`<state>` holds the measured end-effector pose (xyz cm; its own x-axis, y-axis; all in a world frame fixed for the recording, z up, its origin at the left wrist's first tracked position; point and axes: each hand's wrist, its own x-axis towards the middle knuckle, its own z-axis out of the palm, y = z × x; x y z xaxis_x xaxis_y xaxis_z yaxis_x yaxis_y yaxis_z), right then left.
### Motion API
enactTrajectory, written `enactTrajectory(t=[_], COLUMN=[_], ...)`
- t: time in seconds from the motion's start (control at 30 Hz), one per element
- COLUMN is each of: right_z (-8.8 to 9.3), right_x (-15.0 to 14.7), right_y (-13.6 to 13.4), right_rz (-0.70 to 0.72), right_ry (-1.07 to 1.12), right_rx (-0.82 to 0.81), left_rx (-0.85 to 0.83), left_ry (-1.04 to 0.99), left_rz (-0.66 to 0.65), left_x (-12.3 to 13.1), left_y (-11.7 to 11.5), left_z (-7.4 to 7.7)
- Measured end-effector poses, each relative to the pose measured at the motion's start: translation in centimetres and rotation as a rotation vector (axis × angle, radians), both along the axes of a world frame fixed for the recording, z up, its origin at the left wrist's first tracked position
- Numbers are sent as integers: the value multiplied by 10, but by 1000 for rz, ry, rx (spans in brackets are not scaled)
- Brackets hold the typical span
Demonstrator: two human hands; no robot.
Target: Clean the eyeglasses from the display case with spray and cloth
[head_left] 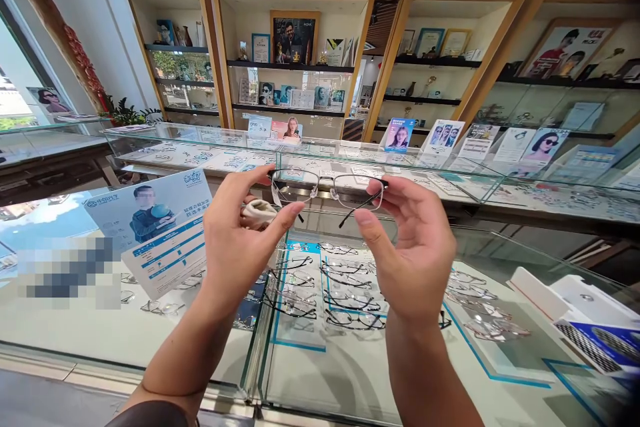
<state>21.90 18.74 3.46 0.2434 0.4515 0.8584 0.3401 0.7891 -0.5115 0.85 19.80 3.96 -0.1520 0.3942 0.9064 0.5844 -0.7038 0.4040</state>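
Indoors, eyeglasses (326,180) over glass counter (300,383)

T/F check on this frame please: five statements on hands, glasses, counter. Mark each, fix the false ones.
1. The left hand and right hand hold one pair of glasses between them. True.
2. The pale cloth-like bundle is at the right hand. False: it is at the left hand.
3. The held pair has dark, opaque lenses. False: they are clear, and the background shows through.
4. More eyeglass frames lie in rows in the display case below the hands. True.
5. The white-and-blue box is at the picture's left. False: it is at the right.
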Motion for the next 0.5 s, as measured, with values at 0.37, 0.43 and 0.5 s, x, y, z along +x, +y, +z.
enactTrajectory(t=[0.37,0.43,0.5], right_z=[1,1,0], right_x=[-2,-2,-2], right_y=[-5,-5,-5], right_rz=[-14,-26,-43], right_ry=[13,7,0], right_rx=[16,16,13], left_rx=[-44,-37,-32], left_ry=[-4,0,3], left_rz=[15,17,14], left_x=[1,0,0], left_y=[-5,-4,-4], left_z=[1,1,0])
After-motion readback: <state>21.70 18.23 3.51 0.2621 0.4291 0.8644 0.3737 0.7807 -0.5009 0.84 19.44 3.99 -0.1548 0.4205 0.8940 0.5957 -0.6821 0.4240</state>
